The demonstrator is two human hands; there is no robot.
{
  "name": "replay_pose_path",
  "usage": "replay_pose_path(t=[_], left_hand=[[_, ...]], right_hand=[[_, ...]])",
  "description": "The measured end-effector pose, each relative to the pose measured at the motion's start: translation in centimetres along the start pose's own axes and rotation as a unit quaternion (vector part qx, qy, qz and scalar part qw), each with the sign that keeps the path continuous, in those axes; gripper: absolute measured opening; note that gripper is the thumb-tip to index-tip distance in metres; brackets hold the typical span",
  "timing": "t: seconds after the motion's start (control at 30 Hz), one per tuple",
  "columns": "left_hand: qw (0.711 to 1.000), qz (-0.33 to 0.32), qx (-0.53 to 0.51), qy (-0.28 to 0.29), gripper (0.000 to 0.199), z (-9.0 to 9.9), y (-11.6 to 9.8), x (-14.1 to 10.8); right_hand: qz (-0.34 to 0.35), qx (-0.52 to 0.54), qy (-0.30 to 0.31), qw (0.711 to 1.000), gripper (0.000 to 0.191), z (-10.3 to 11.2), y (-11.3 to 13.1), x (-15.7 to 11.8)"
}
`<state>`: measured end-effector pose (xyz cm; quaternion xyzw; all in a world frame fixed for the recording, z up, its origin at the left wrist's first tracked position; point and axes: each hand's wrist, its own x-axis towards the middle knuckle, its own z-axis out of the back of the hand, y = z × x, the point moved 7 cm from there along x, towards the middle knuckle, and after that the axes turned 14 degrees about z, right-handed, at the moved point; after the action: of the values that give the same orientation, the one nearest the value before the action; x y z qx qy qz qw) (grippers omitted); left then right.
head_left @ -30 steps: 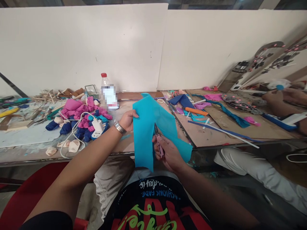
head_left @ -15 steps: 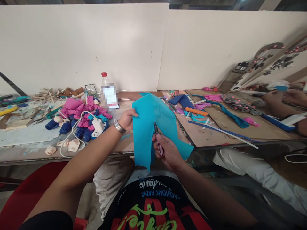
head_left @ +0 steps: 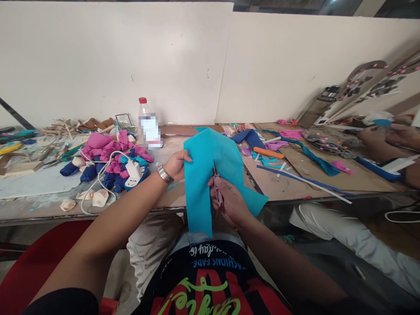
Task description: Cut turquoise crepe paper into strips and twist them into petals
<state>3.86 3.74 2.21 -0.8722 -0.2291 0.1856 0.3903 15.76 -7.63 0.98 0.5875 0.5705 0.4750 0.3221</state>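
Observation:
A large turquoise sheet of crepe paper or cloth (head_left: 223,151) hangs over the table's front edge, a long slit parting its lower half into two flaps. My left hand (head_left: 178,164) pinches its left edge, thumb on top and the other fingers partly hidden behind. My right hand (head_left: 229,199) is wrapped round the pink handles of a pair of scissors (head_left: 218,188). Their dark blades point away from me and lie at the upper end of the slit, touching the sheet.
Crumpled pink and blue bundles (head_left: 101,148), a white power strip (head_left: 133,177) with its cable and a red-capped bottle (head_left: 143,113) stand left. An orange cutter (head_left: 268,152), blue strips (head_left: 320,157) and a white stick (head_left: 311,186) lie right. Another person's hands (head_left: 377,135) work at far right.
The scissors have moved slightly up along the slit, and their blades look closer to upright. The sheet and my left hand have shifted a little to the right.

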Motion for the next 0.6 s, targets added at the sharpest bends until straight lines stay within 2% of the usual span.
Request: replay_pose_path(t=[0.1, 0.6], left_hand=[[1.000, 0.020, 0.014, -0.006, 0.065, 0.19, 0.07, 0.02], [1.000, 0.007, 0.003, -0.016, 0.075, 0.47, -0.28, -0.05]], right_hand=[[0.007, -0.007, 0.005, 1.000, 0.056, -0.25, 0.26, 0.11], [0.019, -0.037, 0.020, 0.999, 0.051, -0.43, 0.07, 0.46]])
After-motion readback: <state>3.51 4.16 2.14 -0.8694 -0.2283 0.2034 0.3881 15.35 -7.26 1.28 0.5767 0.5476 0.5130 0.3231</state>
